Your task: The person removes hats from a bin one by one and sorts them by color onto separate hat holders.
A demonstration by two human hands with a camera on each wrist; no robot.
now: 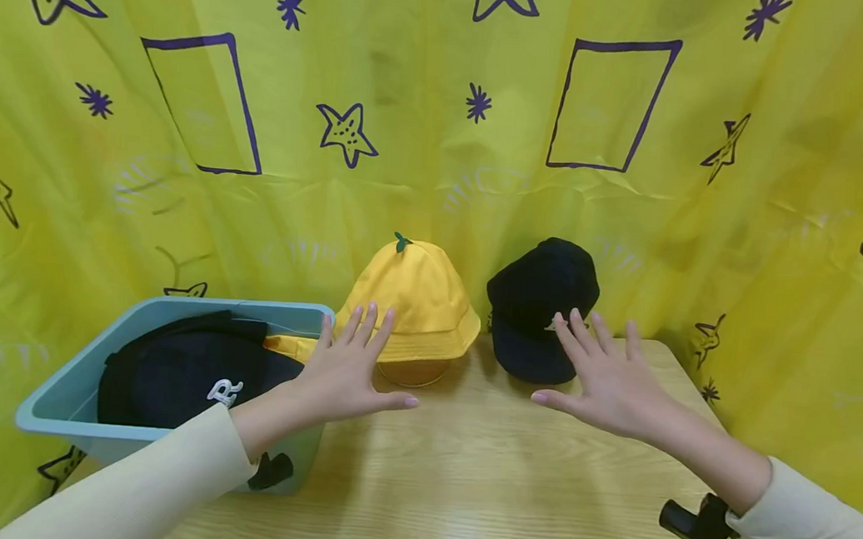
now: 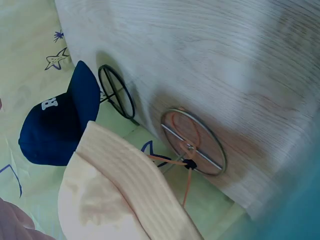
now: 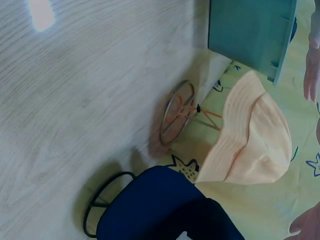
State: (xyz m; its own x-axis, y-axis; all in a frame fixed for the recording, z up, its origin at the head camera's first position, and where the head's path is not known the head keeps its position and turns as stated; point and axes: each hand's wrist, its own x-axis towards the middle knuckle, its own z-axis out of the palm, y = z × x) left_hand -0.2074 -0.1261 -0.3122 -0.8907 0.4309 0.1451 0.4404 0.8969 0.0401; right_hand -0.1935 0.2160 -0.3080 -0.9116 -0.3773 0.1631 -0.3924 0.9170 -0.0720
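Note:
My left hand (image 1: pixel 344 380) is held in the air with fingers spread, over the right edge of the light-blue bin (image 1: pixel 100 428) and before a yellow bucket hat (image 1: pixel 415 289). A green leaf sprig tops that hat, which sits on a stand with a round metal base (image 2: pixel 223 155). My right hand (image 1: pixel 614 391), also spread and holding nothing, hovers before a dark baseball cap (image 1: pixel 539 281). It partly covers the cap's white emblem. Under the cap is a stand with a black round base (image 2: pixel 131 95). Inside the bin lies another dark cap (image 1: pixel 161 376) with a white "R".
A yellow strap or cloth piece (image 1: pixel 289 346) shows in the bin beside the dark cap. The bin stands at the left of the wood-grain table (image 1: pixel 462 472). Behind hangs a yellow curtain (image 1: pixel 417 43) with purple stars and squares. An orange cord (image 2: pixel 187 187) hangs under the bucket hat.

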